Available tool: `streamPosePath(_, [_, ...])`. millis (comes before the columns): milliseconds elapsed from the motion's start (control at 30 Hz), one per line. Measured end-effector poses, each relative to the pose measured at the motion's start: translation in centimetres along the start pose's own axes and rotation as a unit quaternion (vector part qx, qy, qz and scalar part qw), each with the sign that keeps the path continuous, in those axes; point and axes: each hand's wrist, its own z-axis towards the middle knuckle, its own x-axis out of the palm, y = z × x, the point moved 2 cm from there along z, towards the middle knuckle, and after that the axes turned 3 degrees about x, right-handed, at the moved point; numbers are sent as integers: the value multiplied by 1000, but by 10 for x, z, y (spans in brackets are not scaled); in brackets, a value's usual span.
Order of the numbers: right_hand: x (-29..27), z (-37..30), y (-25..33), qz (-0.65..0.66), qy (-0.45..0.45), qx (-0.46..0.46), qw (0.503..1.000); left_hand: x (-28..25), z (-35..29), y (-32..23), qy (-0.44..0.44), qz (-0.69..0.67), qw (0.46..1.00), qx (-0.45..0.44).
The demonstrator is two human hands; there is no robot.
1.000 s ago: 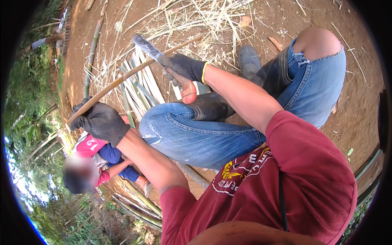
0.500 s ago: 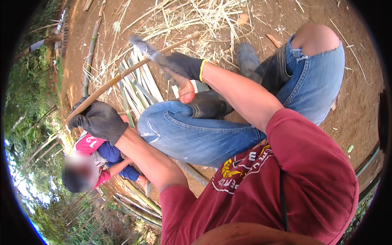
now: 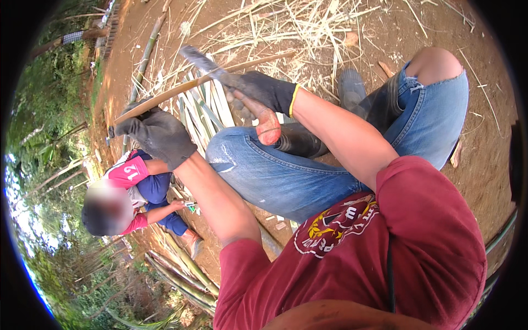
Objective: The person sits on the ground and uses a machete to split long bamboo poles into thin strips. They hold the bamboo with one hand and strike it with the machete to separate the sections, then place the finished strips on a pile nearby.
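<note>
My left hand (image 3: 160, 135), in a dark glove, is closed around one end of a long brown bamboo strip (image 3: 171, 94). The strip slants up and to the right, passing the blade. In my right hand (image 3: 263, 91), in a black glove with a yellow cuff, is a knife (image 3: 268, 129) with a reddish-ended wooden handle. Its grey blade (image 3: 199, 59) points up and left and crosses the strip. Whether the edge bites into the strip I cannot tell. Both hands are above and beyond my bent knee in blue jeans (image 3: 264, 170).
Pale split bamboo strips (image 3: 206, 107) lie beneath the tools. Thin shavings (image 3: 297, 27) litter the brown soil further off. A green bamboo pole (image 3: 148, 52) lies at the left. Another person (image 3: 132, 173) sits at lower left, near more poles (image 3: 179, 275).
My left hand has risen with its end of the strip, which now slants less steeply. The blade, blurred before, shows clearer. The whole view has shifted slightly; the other person's hand has come into sight.
</note>
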Motion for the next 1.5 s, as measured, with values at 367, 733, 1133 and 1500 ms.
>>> streamPosePath(367, [37, -1, 15, 57, 40, 4, 998, -12, 1, 10, -26, 58, 997, 39])
streamPosePath(733, [127, -27, 85, 185, 346, -72, 917, -10, 1, 16, -8, 250, 960, 124])
streamPosePath(1133, [-173, -4, -56, 284, -304, -23, 909, 1, 19, 6, -53, 176, 981, 59])
streamPosePath(1500, [-122, 47, -53, 127, -63, 39, 989, -15, 16, 11, 6, 163, 985, 46])
